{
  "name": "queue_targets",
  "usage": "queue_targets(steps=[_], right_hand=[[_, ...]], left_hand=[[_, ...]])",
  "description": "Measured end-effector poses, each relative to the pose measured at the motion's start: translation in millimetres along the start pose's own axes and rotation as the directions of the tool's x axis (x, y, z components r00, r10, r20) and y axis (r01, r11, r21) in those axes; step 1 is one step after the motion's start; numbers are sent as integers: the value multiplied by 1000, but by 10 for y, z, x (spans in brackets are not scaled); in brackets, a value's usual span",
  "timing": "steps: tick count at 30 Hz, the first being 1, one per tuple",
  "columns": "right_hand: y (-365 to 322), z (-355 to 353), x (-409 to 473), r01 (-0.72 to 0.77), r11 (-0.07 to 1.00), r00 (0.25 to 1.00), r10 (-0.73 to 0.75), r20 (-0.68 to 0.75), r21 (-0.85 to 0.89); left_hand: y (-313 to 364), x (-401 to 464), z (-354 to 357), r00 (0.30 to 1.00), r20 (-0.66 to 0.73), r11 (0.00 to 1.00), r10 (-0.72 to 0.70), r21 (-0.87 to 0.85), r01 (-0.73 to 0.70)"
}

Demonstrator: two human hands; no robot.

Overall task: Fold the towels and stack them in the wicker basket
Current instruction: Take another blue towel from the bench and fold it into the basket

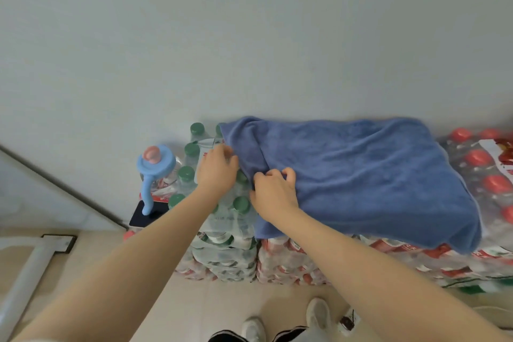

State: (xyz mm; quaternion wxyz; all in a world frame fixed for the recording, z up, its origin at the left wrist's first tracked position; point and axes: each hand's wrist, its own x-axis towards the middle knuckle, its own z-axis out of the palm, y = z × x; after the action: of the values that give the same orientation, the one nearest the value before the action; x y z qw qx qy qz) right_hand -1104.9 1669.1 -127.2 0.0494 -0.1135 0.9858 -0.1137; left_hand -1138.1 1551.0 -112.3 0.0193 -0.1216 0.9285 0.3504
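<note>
Towel: right hand pinches its left edge; left hand touches it, curled.

A plain pale grey wall fills the upper field, evenly lit. Floor is beige tile. Shrink-wrapped packs of green-capped bottles and red-capped bottles stand stacked against the wall. A dark diagonal strip crosses the lower left wall. A white bar lies on the floor at left.
</note>
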Motion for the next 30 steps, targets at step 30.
queue_targets(steps=[30], right_hand=[[-663,-187,167,-71,643,987,-64,145,762]], left_hand=[[-815,135,-702,976,114,968,-188,-146,203]])
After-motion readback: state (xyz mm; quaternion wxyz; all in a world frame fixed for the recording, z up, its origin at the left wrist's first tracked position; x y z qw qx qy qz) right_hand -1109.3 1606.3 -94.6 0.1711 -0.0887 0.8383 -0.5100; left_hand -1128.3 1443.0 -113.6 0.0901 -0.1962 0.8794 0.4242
